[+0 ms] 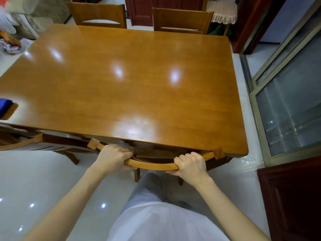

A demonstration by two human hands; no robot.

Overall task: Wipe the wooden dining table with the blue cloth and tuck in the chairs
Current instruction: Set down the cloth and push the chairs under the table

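Note:
The wooden dining table (121, 87) fills the middle of the view, glossy and bare. A wooden chair (152, 165) stands at its near edge, seat under the tabletop, its curved top rail toward me. My left hand (112, 156) grips the rail's left part and my right hand (190, 165) grips its right part. The blue cloth (4, 107) lies at the far left edge of the table, mostly cut off by the frame. A second near-side chair (26, 141) sits to the left. Two more chairs (97, 14) (182, 20) stand along the far side.
A glass sliding door (288, 105) runs along the right. A dark red cabinet (293, 197) stands at the lower right, dark red doors (156, 7) behind the table. Clutter lies on the floor at the upper left (10, 42). The floor is shiny white tile.

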